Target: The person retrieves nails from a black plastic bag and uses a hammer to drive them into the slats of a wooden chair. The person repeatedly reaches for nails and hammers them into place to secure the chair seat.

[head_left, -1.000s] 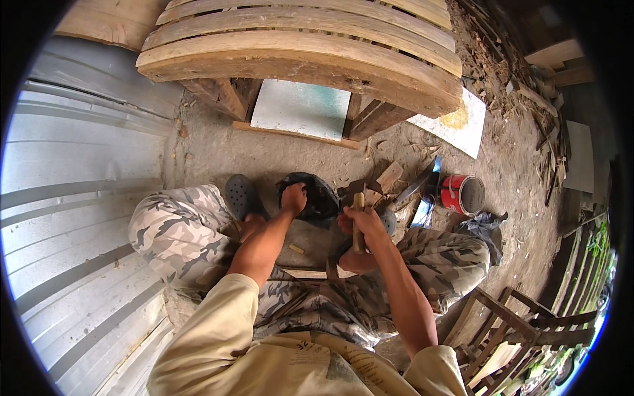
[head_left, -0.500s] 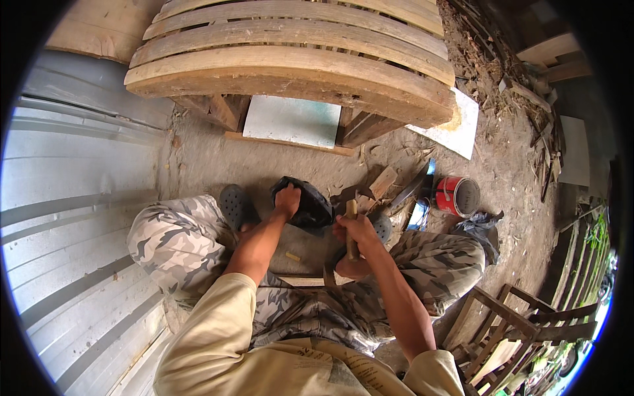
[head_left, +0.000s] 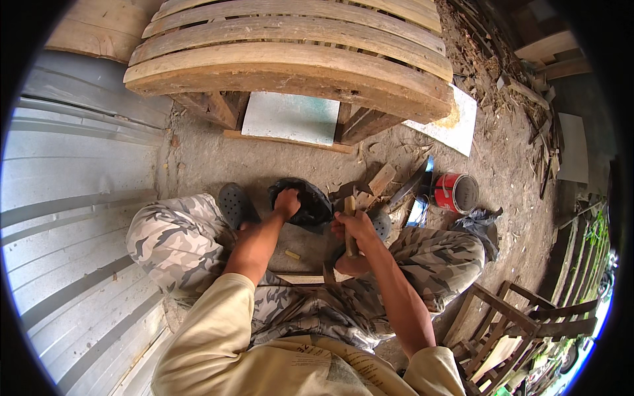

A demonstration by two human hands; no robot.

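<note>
My left hand (head_left: 287,201) reaches down into a black plastic bag (head_left: 314,210) that lies open on the ground between my feet. Its fingers are hidden inside the bag. My right hand (head_left: 354,228) is closed around a wooden-handled tool (head_left: 350,247), held upright just right of the bag. I cannot make out the tool's head. A small yellowish piece (head_left: 292,254) lies on the ground nearer to me, in front of a narrow wooden board (head_left: 300,279).
A slatted wooden bench (head_left: 284,69) stands ahead. Right of my foot lie a wood block (head_left: 382,179), a dark blade (head_left: 407,185), a red can (head_left: 456,192) and a crumpled dark bag (head_left: 481,226). Corrugated metal sheeting (head_left: 72,218) runs along the left; a wooden frame (head_left: 508,313) stands at right.
My left hand has gone from the bag's rim deeper into its mouth, which now gapes wider. The right hand keeps hold of the wooden-handled tool, almost unmoved.
</note>
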